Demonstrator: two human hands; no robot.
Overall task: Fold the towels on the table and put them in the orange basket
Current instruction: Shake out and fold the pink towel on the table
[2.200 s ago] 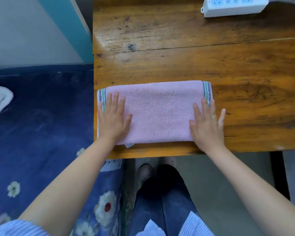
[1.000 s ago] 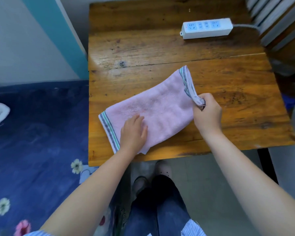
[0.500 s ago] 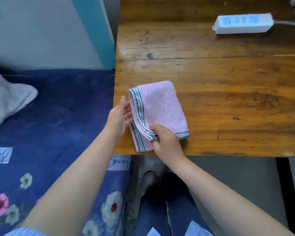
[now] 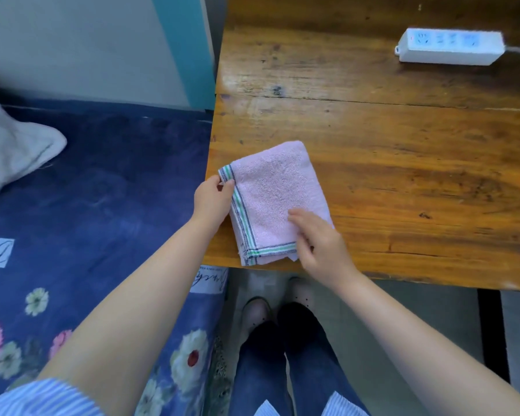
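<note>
A dark blue bedspread [image 4: 96, 187] with printed flowers fills the left side of the view, running right up against the left edge of a worn wooden table [image 4: 388, 151] whose planks show dark scratches and a glossy sheen. Behind the bed stands a pale wall [image 4: 72, 43] with a teal strip [image 4: 183, 46] beside the table's far left corner. A grey-white pillow [image 4: 12, 148] lies on the bed at the far left. Most of the tabletop to the right of the work is bare wood; a white power strip [image 4: 451, 46] sits near the far right edge, well apart from everything else. The pink towel [image 4: 276, 193], folded into a small rectangle with green and blue striped borders, lies at the table's near left corner, its lower end just at the front edge. The left hand [image 4: 212, 199] pinches the towel's far left striped corner between thumb and fingers. The right hand [image 4: 321, 238] rests on the towel's near right part with fingers loosely extended, blurred, gripping nothing that can be seen. Below the table edge are jeans [image 4: 282, 370] and shoes on a grey floor [image 4: 418, 310].
</note>
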